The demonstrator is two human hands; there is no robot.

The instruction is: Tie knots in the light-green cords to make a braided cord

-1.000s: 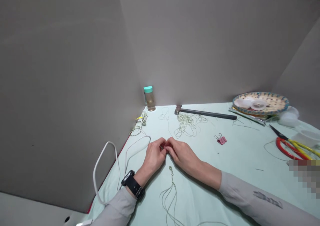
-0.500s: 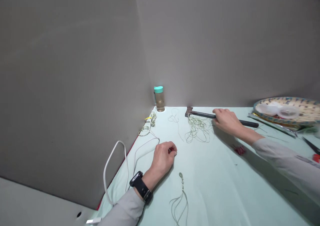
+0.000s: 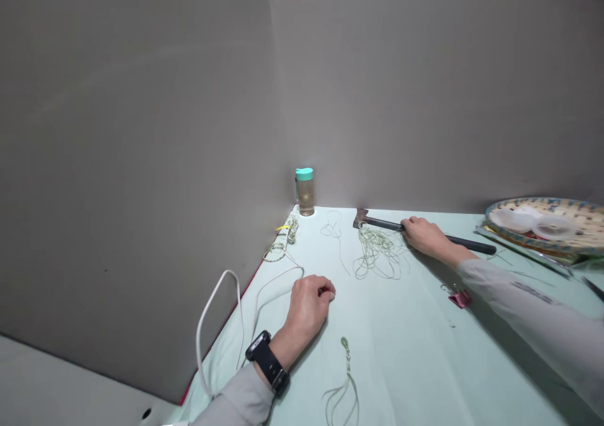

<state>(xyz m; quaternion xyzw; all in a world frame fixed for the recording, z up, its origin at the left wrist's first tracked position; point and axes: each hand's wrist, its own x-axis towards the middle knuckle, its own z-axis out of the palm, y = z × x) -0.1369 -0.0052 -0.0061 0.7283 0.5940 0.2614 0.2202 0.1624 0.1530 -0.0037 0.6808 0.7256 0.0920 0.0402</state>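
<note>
- Nearest, a knotted green cord lies on the pale tablecloth, its small loop pointing away from the person; its loose strands fan out toward the bottom edge of the view, where they are cut off.
- The left hand, with a dark watch at the wrist, rests beyond the knotted cord and slightly to its left. Its fingers curl inward and the thumb lies close to the index finger; I cannot tell whether anything thin is pinched between them.
- Left of that wrist, a white cable arches up from the cloth.
- A pink binder clip lies beside the right sleeve, near its shadow.
- The right hand reaches far out over the handle of a long-handled tool. Its fingers bend downward, the tips at the dark handle; the back of the hand covers part of the handle, so I cannot tell whether they grip it or a strand.
- Just left of those fingertips, a loose tangle of green cord spreads in front of the tool, its finest ends hard to trace.
- A woven basket, cut off by the right edge, holds whitish round pieces.
- At the far corner stands a bottle with a turquoise lid.
</note>
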